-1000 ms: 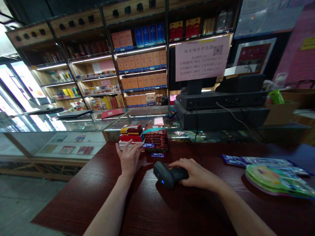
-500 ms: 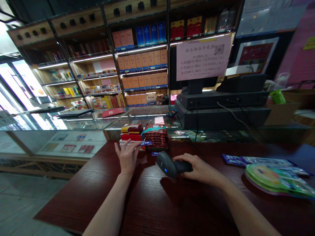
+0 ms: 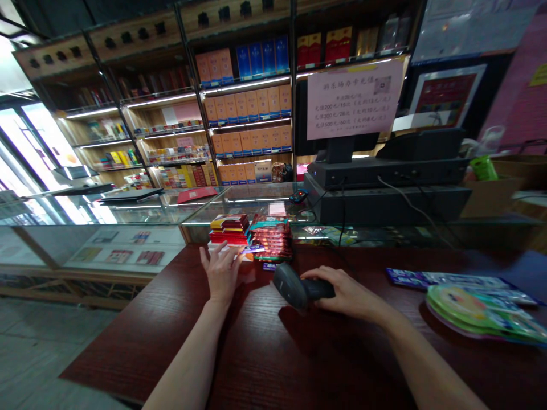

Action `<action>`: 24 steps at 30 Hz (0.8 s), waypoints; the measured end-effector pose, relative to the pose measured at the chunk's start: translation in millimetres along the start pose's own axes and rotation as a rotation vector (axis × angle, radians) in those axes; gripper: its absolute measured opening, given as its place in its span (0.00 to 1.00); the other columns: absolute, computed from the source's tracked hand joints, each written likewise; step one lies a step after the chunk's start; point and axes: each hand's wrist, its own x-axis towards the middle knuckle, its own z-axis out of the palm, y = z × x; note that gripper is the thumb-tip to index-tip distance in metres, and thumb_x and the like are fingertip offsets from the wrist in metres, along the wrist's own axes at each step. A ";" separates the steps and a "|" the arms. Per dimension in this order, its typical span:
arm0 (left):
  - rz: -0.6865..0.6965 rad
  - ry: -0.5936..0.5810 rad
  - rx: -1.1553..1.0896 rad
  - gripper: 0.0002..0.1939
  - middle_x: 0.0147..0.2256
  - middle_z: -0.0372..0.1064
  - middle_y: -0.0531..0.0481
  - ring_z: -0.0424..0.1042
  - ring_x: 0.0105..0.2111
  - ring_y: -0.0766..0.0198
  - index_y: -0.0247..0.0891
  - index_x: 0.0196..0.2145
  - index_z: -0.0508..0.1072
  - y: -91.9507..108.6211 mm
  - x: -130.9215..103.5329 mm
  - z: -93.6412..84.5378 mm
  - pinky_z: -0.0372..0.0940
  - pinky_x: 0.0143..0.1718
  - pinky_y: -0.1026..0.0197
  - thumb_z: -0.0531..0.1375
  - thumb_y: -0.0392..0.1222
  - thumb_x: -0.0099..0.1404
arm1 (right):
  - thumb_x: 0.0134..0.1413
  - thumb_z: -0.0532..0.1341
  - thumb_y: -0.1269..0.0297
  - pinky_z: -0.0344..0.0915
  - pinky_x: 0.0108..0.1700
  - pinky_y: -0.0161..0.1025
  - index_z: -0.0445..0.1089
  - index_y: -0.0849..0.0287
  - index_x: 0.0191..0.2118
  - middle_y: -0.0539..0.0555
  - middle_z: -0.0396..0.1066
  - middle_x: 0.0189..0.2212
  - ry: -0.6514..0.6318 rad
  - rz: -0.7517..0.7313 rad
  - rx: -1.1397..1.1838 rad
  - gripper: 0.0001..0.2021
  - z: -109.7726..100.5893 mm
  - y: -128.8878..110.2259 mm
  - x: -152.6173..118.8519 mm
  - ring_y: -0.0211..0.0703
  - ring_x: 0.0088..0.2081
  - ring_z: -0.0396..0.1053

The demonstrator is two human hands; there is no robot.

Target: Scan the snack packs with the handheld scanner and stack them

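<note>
In my right hand is a black handheld barcode scanner, gripped by its handle with the head facing left toward the stacks. My left hand pinches a small blue-and-white packet between thumb and fingers, in front of the stacked goods. Behind it sit a stack of red and yellow packs and a pile of dark red wrapped packets. A second small blue packet lies on the wooden counter, just beyond the scanner's head.
Long purple-blue packages and green rounded packages lie at the counter's right. Behind stand a glass display case and a monitor with a paper sign on a black base. Shelves of boxes line the back wall.
A reddish light now falls on the dark red packets, and the blue light on the scanner's head is gone. Both hands stay nearly in place.
</note>
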 end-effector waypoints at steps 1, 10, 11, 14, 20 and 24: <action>0.007 0.012 0.004 0.08 0.39 0.81 0.52 0.72 0.52 0.50 0.48 0.43 0.78 0.1 0.1 0.2 0.35 0.67 0.32 0.60 0.43 0.68 | 0.51 0.64 0.65 0.59 0.52 0.46 0.71 0.47 0.54 0.51 0.73 0.48 -0.007 0.001 -0.003 0.22 -0.3 -1.3 -0.1 0.50 0.50 0.69; 0.034 0.047 0.015 0.07 0.39 0.81 0.53 0.73 0.50 0.50 0.48 0.43 0.79 -1.8 -1.1 3.5 0.36 0.67 0.33 0.61 0.43 0.68 | 0.50 0.63 0.67 0.59 0.53 0.46 0.70 0.47 0.54 0.51 0.73 0.48 -0.020 0.010 -0.008 0.23 -1.7 -8.0 -0.9 0.50 0.51 0.69; 0.035 0.048 0.013 0.07 0.39 0.81 0.53 0.73 0.50 0.50 0.48 0.43 0.79 -2.0 -1.2 3.7 0.36 0.67 0.34 0.61 0.43 0.68 | 0.50 0.63 0.67 0.58 0.53 0.46 0.70 0.47 0.54 0.51 0.73 0.48 -0.023 0.015 -0.008 0.23 -1.8 -8.0 -0.9 0.50 0.51 0.69; 0.039 0.051 0.011 0.07 0.39 0.81 0.53 0.73 0.50 0.50 0.48 0.43 0.79 -2.4 -1.3 3.8 0.37 0.67 0.34 0.62 0.42 0.68 | 0.49 0.63 0.67 0.58 0.53 0.46 0.71 0.47 0.54 0.51 0.73 0.48 -0.028 0.025 -0.008 0.23 -2.3 -8.6 -1.1 0.50 0.51 0.68; 0.053 0.058 0.014 0.08 0.39 0.81 0.54 0.73 0.50 0.51 0.48 0.43 0.78 -2.8 -1.2 4.3 0.38 0.67 0.35 0.64 0.42 0.66 | 0.49 0.63 0.68 0.58 0.53 0.46 0.70 0.47 0.54 0.51 0.72 0.48 -0.020 0.013 0.000 0.24 -2.8 -10.3 -1.3 0.50 0.51 0.68; 0.051 0.066 0.014 0.08 0.39 0.81 0.54 0.73 0.50 0.51 0.48 0.43 0.79 -2.3 -1.0 4.5 0.38 0.68 0.35 0.64 0.41 0.66 | 0.49 0.64 0.68 0.58 0.53 0.47 0.70 0.47 0.54 0.51 0.72 0.48 -0.022 0.016 -0.004 0.24 -2.4 -9.2 -0.9 0.50 0.51 0.68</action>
